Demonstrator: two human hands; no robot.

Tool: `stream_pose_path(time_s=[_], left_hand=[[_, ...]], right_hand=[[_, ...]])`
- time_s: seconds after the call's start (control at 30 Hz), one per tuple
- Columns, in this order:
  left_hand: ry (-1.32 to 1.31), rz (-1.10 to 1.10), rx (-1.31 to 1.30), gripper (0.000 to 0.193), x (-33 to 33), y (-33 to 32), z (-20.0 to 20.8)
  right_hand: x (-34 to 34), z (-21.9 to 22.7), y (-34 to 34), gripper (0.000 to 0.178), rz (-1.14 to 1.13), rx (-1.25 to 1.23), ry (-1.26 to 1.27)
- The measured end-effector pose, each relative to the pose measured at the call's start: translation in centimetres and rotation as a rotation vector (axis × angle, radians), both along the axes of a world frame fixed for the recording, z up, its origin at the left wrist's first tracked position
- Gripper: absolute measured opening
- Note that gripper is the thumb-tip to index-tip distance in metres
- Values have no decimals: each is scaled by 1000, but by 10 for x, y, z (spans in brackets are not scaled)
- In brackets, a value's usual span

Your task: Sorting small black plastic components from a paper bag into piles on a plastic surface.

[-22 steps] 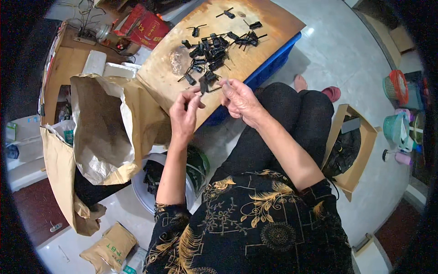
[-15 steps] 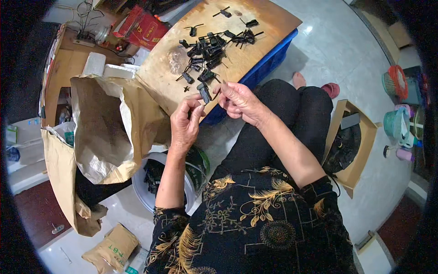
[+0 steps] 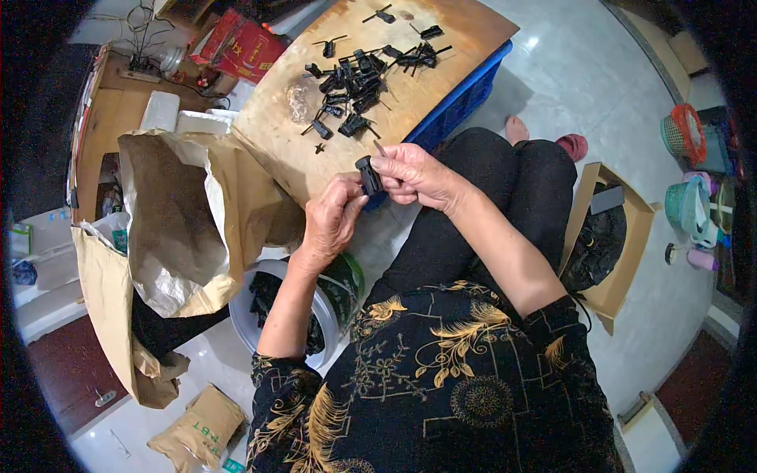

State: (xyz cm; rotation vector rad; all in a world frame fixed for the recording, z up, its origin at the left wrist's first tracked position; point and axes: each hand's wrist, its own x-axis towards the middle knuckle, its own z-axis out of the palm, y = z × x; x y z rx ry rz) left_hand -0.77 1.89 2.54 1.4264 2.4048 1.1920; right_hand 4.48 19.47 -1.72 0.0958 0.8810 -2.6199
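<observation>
Close to the table's near edge, my left hand (image 3: 334,214) is closed on a small black plastic part (image 3: 368,176), pinched between thumb and fingers. My right hand (image 3: 416,175) meets it from the other side, with its fingers closed and touching the part. A thin, narrow strip (image 3: 378,147) sticks up from the right fingertips; its kind is too small to make out. Beyond both hands lies a loose pile of similar black plastic parts (image 3: 363,83) with thin rods on the wooden tabletop (image 3: 272,150).
A large open paper sack (image 3: 177,221) stands at the left. Below my left forearm is a white bucket (image 3: 246,331) holding black pieces. A cardboard box (image 3: 607,303) with black contents sits on the floor at right. Under the tabletop is a blue crate (image 3: 465,98).
My left hand has moved slightly right and down with the black plastic part, turning it. The part now touches the fingers of my right hand, where a gap showed before.
</observation>
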Motion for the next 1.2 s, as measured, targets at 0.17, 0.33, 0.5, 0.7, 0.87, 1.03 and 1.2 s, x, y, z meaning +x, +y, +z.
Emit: stream_pose_path(time_s=[0.17, 0.33, 0.5, 0.7, 0.87, 1.03, 1.2], left_hand=[[-205, 296, 1, 17, 8, 1, -9], [-965, 300, 56, 59, 13, 6, -7], [-952, 261, 11, 68, 8, 14, 7], [-718, 174, -84, 55, 7, 12, -9], [-782, 129, -17, 47, 3, 9, -18], [-1000, 247, 57, 38, -3, 6, -20], [-998, 231, 54, 34, -9, 3, -25]], right_hand=[[-1, 5, -2, 14, -237, 125, -26], [1, 7, -6, 15, -262, 279, 80], [0, -2, -8, 13, -239, 530, 206], [-2, -10, -13, 20, -185, 646, 220], [-4, -11, -20, 21, -195, 719, 254], [-4, -4, -18, 32, -132, 780, 158], [-7, -9, -21, 30, -38, 902, 186]])
